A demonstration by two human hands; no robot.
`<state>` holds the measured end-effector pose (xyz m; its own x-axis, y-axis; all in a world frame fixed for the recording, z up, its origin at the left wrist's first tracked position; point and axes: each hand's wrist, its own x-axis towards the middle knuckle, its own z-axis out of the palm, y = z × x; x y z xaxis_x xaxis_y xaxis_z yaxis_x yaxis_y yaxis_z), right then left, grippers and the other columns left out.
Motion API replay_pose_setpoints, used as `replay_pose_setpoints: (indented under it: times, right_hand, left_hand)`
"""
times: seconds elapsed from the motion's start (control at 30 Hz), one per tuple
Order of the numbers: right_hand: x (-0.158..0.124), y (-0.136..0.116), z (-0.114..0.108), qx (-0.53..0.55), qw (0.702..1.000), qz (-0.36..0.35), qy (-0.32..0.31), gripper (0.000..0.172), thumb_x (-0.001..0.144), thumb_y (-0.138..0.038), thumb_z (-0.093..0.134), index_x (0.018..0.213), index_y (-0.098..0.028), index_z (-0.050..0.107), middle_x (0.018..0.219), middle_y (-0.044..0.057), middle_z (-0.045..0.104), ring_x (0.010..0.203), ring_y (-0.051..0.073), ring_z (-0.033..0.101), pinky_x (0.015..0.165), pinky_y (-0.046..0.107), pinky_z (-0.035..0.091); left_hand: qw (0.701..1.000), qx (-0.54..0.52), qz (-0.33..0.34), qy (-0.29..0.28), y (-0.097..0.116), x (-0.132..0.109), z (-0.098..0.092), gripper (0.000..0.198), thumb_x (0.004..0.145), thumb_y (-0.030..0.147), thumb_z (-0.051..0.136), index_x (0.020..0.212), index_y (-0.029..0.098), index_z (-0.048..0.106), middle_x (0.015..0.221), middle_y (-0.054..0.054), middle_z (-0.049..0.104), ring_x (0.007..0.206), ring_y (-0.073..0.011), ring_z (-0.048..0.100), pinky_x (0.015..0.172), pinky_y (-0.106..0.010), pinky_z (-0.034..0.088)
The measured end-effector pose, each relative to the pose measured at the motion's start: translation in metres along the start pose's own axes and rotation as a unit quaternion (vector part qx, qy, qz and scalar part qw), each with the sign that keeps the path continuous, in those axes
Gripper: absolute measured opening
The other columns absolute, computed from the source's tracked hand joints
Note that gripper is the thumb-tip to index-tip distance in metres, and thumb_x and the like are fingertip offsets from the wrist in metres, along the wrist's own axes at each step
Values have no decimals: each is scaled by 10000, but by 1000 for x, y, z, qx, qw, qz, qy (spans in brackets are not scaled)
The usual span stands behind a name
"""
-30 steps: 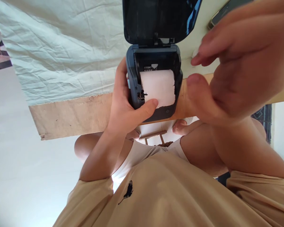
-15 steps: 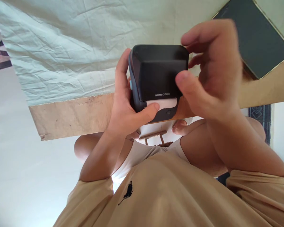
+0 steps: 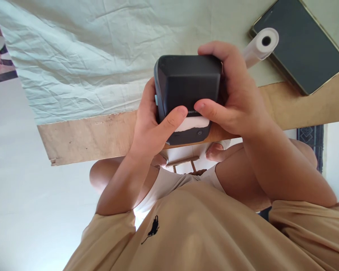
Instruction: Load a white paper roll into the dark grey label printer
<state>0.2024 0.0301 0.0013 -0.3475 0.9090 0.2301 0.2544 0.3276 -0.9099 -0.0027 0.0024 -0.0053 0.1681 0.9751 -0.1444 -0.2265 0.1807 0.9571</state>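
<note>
one label printer (image 3: 190,138): lid (image 3: 190,84) up a second ago, down now
left hand (image 3: 151,130) and right hand (image 3: 237,96) clasp it; one paper strip (image 3: 193,122), one white roll (image 3: 254,54), one smartphone (image 3: 302,45).

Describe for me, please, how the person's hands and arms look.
The left hand and right hand are bare, with no glove, ring or watch visible. The forearms are uncovered too. Short, loose tan sleeves match the shirt, whose front has a black mark.

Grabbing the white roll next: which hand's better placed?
Right hand, likely: the white roll is just beyond its knuckles, while the left hand grips the opposite side of the black printer.
</note>
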Motion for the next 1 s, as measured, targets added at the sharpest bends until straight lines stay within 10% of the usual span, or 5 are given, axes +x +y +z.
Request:
replay_pose_setpoints:
  times: [0.43,0.53,0.67,0.8,1.0]
  right_hand:
    - [-3,1,5,-25,999,-20,20,709,954,-764,598,1423,-252,457,1386,70,612,1073,161,645,859,317,578]
    - [-2,2,5,-15,999,-27,32,755,927,-796,622,1422,-251,455,1454,80,580,1190,180,639,914,309,601]
    - [0,5,2,-20,999,-27,21,765,934,-789,612,1453,-260,420,1501,83,551,1212,169,629,929,295,615]
    - [0,7,2,-31,999,-32,12,747,952,-782,587,1470,-277,400,1505,59,551,1165,155,638,905,297,619]
    - [0,9,6,-38,999,-24,20,777,946,-815,554,1487,-281,392,1497,60,553,1128,166,640,878,300,607]
  left_hand:
    - [1000,-19,-4,2,10,0,9,512,755,603,934,1180,364,778,1161,-26,761,1202,-292,739,1035,-422,639]
    - [996,-81,36,-27,11,4,11,362,1034,590,625,1161,299,799,1310,-58,779,1454,-284,657,1159,-406,618]
    - [991,-14,91,-101,7,10,6,690,1130,367,171,1079,146,822,1461,-12,697,1631,-348,425,1077,-458,574]
    - [996,-65,57,-25,2,9,3,285,1087,462,567,1137,290,789,1302,-7,797,1561,-272,577,1184,-336,587]
    - [993,-94,24,66,-11,4,1,422,1078,617,502,985,314,781,1023,8,804,1183,-219,735,1041,-312,619]
